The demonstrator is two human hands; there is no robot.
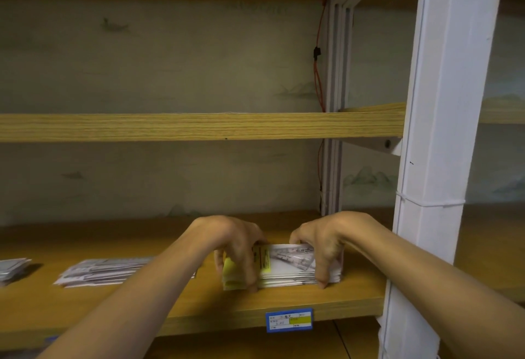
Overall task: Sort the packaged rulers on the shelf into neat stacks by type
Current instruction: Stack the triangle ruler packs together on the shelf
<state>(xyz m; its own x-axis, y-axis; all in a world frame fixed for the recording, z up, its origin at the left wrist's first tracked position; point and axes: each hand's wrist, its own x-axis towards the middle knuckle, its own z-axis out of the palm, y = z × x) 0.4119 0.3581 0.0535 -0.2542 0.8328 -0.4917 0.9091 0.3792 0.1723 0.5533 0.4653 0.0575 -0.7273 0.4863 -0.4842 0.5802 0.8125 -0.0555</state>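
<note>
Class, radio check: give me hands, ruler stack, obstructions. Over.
Left hand and right hand grip ruler stack ends. Stack squared on shelf. Looser pile lies left, apart. Nothing blocking.

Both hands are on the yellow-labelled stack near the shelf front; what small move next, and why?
Probably squeeze the ends inward and tap the stack square on the shelf. The left hand grips its yellow end and the right hand its other end, yet the packets' edges look slightly uneven. The pile to the left is fanned out and likely needs tidying afterwards.
</note>
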